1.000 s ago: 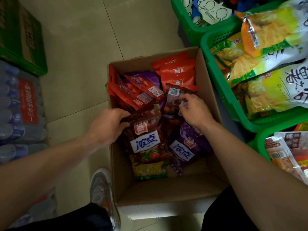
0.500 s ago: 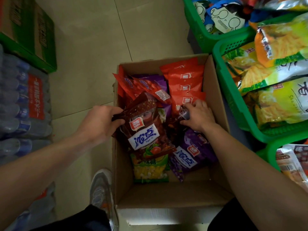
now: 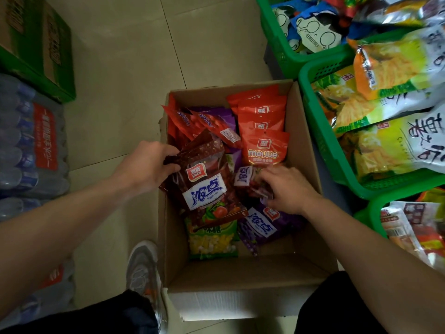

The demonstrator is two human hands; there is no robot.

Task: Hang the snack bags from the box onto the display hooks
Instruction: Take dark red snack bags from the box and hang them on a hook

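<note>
The left hand grips the brown bags by their top edges. At its 3 o'clock the right hand curls round a loose bag. All are inside the box. Stack the tops evenly with holes matched before lifting. The hooks aren't in view.

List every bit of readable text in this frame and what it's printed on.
"meijue": front orange bag in the box.
"yake": dark red bag gripped by the left hand.
"薯": large yellow bag in the green basket.
Too blurred or stylised: water pack label, barcodes, white logo on the small bag in the right hand.
</note>
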